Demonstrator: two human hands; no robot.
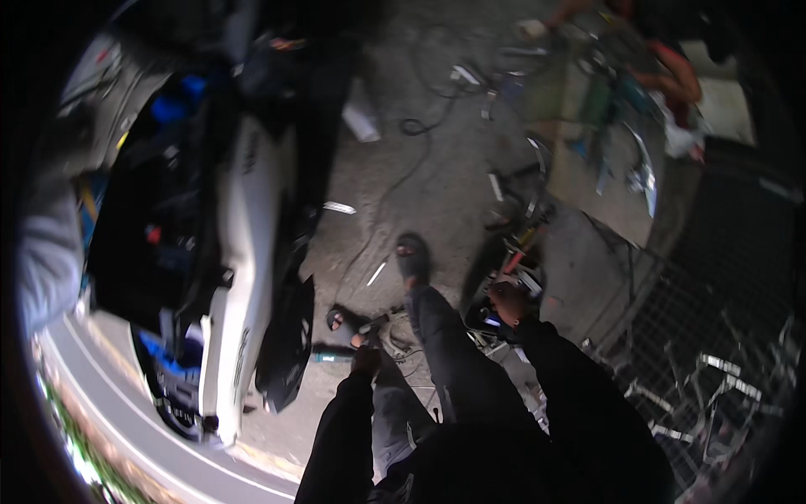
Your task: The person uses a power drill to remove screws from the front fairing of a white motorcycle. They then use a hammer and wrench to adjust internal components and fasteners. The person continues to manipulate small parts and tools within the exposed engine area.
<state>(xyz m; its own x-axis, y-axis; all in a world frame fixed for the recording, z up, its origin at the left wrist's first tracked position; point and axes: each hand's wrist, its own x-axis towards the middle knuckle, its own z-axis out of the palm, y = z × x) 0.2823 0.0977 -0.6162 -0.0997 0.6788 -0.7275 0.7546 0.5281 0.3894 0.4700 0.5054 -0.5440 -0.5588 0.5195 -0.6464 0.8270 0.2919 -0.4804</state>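
My left hand [367, 359] is closed, low beside my left foot, around a dark tool [374, 326] whose exact kind is too dim to make out. Just left of that hand lies a teal and black cylindrical object [333, 357]. A pale coiled cord [403, 332] rests on the floor between my feet. My right hand [508, 301] is down at a dark open container [480, 296] holding mixed tools and small parts. Its fingers are too blurred and shadowed to read. Beside it a tool with a red-orange handle [515, 261] sticks up from the container.
A white and black motorcycle [248, 218] stands at the left, near a person's grey sleeve [50, 260]. Metal brackets lie on a wire mesh [722, 365] at the right. Another person's arm [672, 76] shows far right near scattered parts. A thin cable [395, 189] crosses the concrete floor.
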